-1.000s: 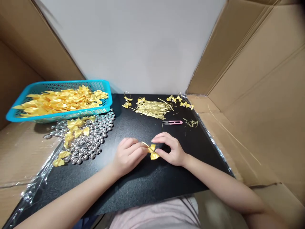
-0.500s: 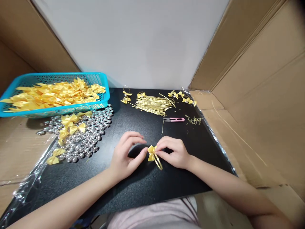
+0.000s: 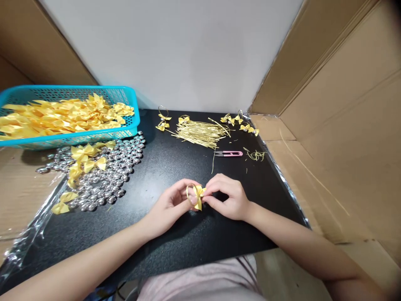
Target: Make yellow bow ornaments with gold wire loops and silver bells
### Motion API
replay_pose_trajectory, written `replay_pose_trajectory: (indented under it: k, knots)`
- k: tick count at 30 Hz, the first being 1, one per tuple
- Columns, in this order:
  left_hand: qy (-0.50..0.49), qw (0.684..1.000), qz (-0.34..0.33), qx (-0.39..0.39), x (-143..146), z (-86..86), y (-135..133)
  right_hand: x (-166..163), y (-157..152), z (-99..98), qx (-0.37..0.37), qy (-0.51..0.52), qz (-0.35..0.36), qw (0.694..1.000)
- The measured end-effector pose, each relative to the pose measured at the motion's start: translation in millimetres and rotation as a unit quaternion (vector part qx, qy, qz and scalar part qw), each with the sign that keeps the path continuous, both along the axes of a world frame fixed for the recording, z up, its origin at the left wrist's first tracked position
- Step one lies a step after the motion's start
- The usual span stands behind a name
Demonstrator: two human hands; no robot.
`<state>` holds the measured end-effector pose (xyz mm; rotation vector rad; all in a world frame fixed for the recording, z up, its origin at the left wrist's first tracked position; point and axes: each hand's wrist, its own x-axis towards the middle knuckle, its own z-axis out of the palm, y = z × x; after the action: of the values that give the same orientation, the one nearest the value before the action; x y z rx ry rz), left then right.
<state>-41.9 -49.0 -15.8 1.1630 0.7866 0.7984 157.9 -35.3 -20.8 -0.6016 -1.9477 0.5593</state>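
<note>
Both my hands meet over the black table around a yellow ribbon bow with a gold cord loop. My right hand is closed, thumb and forefinger pinching the bow's right side. From the other side, my left hand has its fingers curled behind the bow and loop, with the thumb in front; its exact contact is partly hidden. Beyond the hands lie a pile of gold cords and pink-handled thread snips.
A turquoise basket of yellow bows stands at the back left. Silver beads and several loose bows lie before it. Finished-looking looped bows and cord scraps are at the back right. Cardboard walls flank the table.
The bow has turned, so its loop now points left instead of down toward me. My left hand has closed in around it, while the right keeps its pinch. The view has shifted slightly.
</note>
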Motion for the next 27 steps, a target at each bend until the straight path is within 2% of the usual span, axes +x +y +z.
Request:
replay_pose_trajectory:
  k: [5,10,17,21,27]
  knots:
    - [0.004,0.999,-0.035,-0.028,0,-0.9,-1,2,-1,5.2,0.057,-0.07,-0.051,0.995]
    - [-0.007,0.998,-0.046,-0.047,-1,-4.9,-1,4,1,4.2,0.107,-0.145,-0.051,0.982]
    - [0.015,0.999,-0.039,-0.023,-2,-7.7,0,6,1,0.4,0.131,-0.135,-0.073,0.979]
    - [0.02,0.999,-0.021,0.021,-4,-11.0,-3,4,1,3.4,0.134,-0.123,-0.079,0.98]
    - [0.027,0.991,0.005,0.133,-6,-9.9,-6,3,0,5.8,0.153,-0.107,-0.082,0.979]
